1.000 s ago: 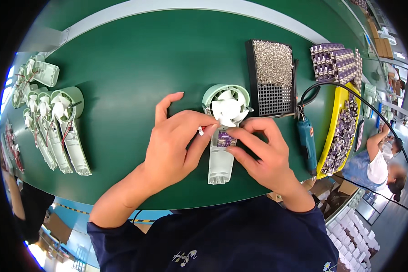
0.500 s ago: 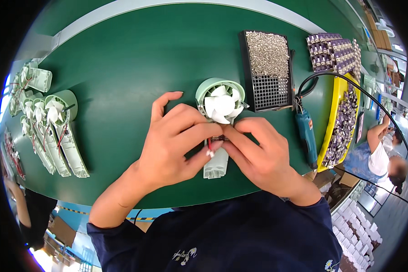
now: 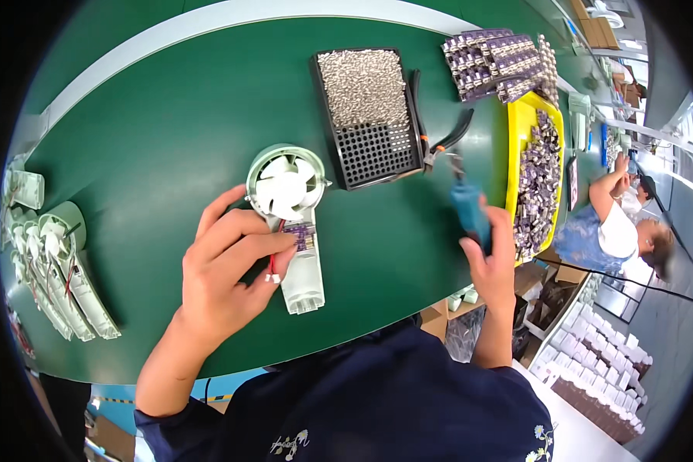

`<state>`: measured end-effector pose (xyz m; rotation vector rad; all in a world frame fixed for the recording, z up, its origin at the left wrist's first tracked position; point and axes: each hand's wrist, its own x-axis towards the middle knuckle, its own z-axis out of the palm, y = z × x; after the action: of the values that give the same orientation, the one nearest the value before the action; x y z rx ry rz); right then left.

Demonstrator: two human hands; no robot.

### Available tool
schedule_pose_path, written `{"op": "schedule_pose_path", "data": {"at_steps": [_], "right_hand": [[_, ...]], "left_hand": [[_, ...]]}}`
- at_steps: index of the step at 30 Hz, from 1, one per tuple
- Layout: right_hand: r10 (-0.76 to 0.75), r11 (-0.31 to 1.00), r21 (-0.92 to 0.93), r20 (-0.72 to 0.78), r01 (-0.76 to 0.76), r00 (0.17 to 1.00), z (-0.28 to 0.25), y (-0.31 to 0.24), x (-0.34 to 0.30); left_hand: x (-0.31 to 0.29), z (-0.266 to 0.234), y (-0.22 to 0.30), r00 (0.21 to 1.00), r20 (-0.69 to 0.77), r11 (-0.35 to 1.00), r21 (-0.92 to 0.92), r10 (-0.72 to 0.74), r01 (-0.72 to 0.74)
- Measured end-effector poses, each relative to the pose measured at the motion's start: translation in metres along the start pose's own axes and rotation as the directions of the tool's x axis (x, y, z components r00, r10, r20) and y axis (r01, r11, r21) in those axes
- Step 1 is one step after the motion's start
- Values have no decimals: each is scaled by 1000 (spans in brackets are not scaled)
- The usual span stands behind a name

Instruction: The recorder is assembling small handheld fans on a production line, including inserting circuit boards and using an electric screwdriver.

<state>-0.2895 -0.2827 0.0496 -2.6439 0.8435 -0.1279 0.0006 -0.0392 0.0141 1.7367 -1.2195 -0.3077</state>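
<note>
The right hand partly covers the blurred blue tool.

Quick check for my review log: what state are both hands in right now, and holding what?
Left hand: closed, holding the fan unit beside its purple circuit board.
Right hand: closed around the blue handheld tool.

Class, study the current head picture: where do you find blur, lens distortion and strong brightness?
Head view: the blue tool in the right hand is smeared, while the left hand looks fairly crisp; head view: the white strip bows into an arc and the corners go black; head view: the white fan looks bright, with little hub detail.
</note>
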Motion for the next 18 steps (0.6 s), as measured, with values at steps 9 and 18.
{"op": "schedule_pose_path", "data": {"at_steps": [9,18], "right_hand": [[56,369,799,-529,474,847,-2,-86,86],[70,-3,550,-833,835,549,11,-78,157]], "left_hand": [[6,12,3,1000,-22,1000,1,1,-1],[3,11,5,1000,-28,1000,-7,5,-5]]}}
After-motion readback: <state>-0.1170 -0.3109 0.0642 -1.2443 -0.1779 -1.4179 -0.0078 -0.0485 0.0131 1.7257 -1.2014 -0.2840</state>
